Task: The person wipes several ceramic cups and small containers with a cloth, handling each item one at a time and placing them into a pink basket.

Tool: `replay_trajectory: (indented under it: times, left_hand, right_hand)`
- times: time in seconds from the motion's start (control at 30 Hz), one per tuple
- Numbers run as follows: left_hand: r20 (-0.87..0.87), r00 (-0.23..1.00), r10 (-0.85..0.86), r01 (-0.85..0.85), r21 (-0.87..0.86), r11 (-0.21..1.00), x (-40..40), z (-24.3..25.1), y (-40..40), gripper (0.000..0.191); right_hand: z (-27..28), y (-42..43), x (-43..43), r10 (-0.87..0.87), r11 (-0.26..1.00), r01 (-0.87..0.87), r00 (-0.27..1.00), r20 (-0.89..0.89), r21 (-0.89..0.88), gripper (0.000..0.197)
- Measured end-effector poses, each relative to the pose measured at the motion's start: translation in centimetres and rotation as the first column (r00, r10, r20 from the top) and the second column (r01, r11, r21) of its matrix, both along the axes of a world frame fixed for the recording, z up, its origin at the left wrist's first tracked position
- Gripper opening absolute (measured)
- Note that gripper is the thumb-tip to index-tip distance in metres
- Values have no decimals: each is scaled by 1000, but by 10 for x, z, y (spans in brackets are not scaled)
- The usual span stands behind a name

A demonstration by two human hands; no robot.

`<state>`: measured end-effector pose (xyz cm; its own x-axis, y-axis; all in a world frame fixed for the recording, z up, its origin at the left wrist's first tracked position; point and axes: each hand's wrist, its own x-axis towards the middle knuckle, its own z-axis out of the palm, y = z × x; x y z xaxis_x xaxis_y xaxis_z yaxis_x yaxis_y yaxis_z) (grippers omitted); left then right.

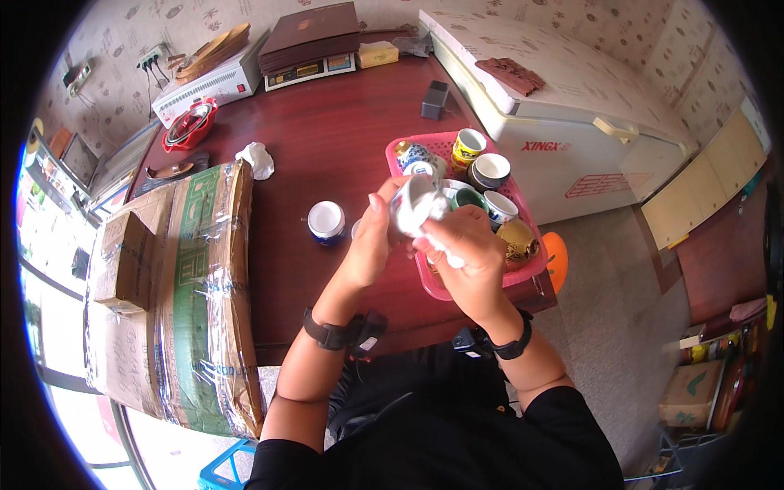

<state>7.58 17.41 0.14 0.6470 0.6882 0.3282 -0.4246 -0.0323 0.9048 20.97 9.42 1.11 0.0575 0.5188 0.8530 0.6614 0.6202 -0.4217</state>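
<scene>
My left hand [372, 236] grips a small patterned white cup [401, 199] by its side, with the opening tilted towards my right hand. A crumpled white tissue [454, 260] is pinched in my right hand [468, 245], and part of it is pressed at the cup's mouth. Both hands are raised by the left side of a pink plastic basket [394, 142]. Inside the basket are several cups, among them a yellow cup [470, 144], a green cup [470, 197] and a gold round pot [517, 240]. On the table to the left stands a white-and-blue cup [326, 222].
The dark red wooden table [294, 153] holds a crumpled tissue [256, 160], a dark grey box [435, 99] and a weighing scale [309, 72]. Taped cardboard boxes [211, 294] border my left. A chest freezer [527, 168] stands beyond the basket, with an orange stool [554, 260] below.
</scene>
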Motion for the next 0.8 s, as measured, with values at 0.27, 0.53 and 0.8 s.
replay_trajectory:
  times: [0.27,0.53,0.8]
  left_hand:
    - [66,997,48,-55,108,993,8,-13,0,59]
    - [-41,991,-128,100,-410,907,-4,-8,4,62]
    - [-14,914,-405,342,-511,789,-9,7,11,59]
  right_hand:
    - [-2,-4,-10,23,997,-22,1000,15,-68,41]
    - [17,-5,17,96,991,-56,925,368,-120,24]
    - [48,-21,55,-15,999,30,897,441,-28,7]
